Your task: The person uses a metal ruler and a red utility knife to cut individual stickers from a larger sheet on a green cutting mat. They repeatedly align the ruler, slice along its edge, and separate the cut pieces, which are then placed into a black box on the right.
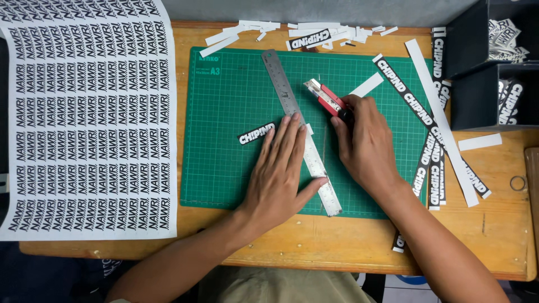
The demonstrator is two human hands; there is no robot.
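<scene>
My left hand lies flat, fingers spread, on a steel ruler that runs diagonally across a green cutting mat. A small black printed sticker strip pokes out from under the ruler, just left of my fingertips. My right hand grips a red and grey utility knife just right of the ruler, its front end pointing up and left. A small white paper offcut lies on the mat beside the knife.
A large white sheet of printed black stickers covers the table's left side. Long black and white cut strips lie right of the mat. White scraps litter the far edge. Black bins with cut stickers stand at far right.
</scene>
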